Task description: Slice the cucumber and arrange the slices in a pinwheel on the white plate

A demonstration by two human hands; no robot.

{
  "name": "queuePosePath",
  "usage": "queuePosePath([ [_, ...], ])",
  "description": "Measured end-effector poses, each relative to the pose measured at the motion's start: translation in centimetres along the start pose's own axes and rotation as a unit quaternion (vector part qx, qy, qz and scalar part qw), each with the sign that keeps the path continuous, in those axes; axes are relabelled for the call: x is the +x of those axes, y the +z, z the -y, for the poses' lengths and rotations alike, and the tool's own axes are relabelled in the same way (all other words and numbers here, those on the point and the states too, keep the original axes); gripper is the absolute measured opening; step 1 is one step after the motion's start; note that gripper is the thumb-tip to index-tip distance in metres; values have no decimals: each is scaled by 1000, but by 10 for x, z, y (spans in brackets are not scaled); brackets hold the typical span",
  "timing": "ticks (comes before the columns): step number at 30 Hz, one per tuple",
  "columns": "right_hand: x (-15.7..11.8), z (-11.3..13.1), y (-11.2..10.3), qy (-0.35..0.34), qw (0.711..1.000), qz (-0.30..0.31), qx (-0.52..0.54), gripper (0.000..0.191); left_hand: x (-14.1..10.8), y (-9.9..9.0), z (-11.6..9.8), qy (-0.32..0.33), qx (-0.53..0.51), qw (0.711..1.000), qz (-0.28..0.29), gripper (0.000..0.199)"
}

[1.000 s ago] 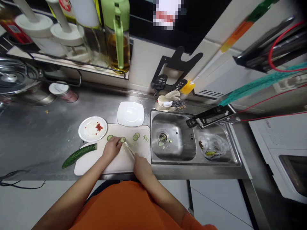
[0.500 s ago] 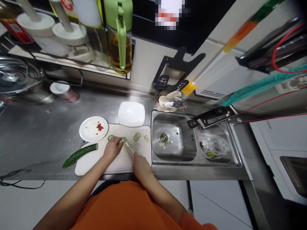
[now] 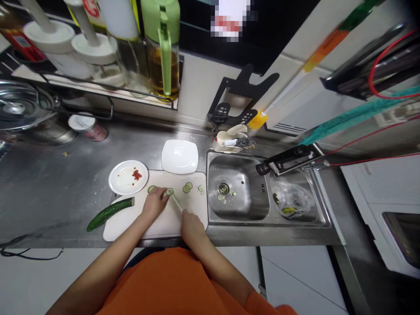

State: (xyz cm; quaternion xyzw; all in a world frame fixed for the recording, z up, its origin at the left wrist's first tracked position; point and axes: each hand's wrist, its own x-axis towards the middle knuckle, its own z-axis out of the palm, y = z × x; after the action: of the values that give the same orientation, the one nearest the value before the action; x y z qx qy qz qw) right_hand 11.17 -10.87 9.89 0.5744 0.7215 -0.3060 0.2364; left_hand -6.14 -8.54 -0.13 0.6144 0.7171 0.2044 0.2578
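Note:
My right hand (image 3: 193, 228) grips a small knife (image 3: 177, 203) by its handle, its blade pointing up and left over the white cutting board (image 3: 192, 212). At the blade's tip is a cucumber slice (image 3: 169, 192), which the bent fingers of my left hand (image 3: 155, 202) pinch at its left side. Another green cucumber piece (image 3: 151, 189) shows partly behind that hand. Two round slices (image 3: 187, 187) and some thin cucumber strips (image 3: 200, 190) lie farther right on the board. A cut length of cucumber (image 3: 110, 213) rests across the board's left edge.
Behind the board stand a white plate with red bits (image 3: 123, 186) and a white square dish (image 3: 180, 156). To the right, the sink (image 3: 244, 175) holds cucumber scraps near its drain; a plastic bag (image 3: 300, 199) sits in the smaller basin. A lidded jar (image 3: 93, 130) is at the back left.
The knife blade has turned slightly and shows as a thinner line now. Both hands stay in nearly the same place; the view has shifted very slightly.

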Motion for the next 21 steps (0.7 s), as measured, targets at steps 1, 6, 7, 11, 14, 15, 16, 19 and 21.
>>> queuePosePath([
  [1, -2, -2, 0, 3, 1000, 3, -2, 36, 0, 0, 0, 3, 0, 1000, -3, 28],
  [6, -13, -15, 2, 20, 999, 27, 3, 38, 2, 0, -2, -2, -8, 1000, -15, 28],
  [7, -15, -17, 2, 22, 999, 33, 4, 39, 3, -1, -4, -9, -12, 1000, -17, 27],
  [11, -20, -23, 4, 30, 999, 41, 10, 40, 6, -7, -12, -43, -26, 999, 2, 15],
  [14, -20, -24, 5, 36, 998, 42, 16, 40, 5, -14, -16, -70, -38, 996, 27, 13],
  [15, -20, -24, 5, 38, 998, 45, 16, 40, 4, -18, -15, -80, -42, 995, 31, 14],
  [16, -20, -25, 5, 39, 998, 48, 17, 39, 3, -21, -14, -93, -46, 994, 30, 15],
  [19, -18, -26, 4, 39, 998, 51, 20, 37, -1, -33, -4, -142, -44, 989, 3, 19],
  [21, -17, -27, 5, 37, 998, 47, 25, 37, -4, -41, 5, -176, -35, 983, -25, 21],
])
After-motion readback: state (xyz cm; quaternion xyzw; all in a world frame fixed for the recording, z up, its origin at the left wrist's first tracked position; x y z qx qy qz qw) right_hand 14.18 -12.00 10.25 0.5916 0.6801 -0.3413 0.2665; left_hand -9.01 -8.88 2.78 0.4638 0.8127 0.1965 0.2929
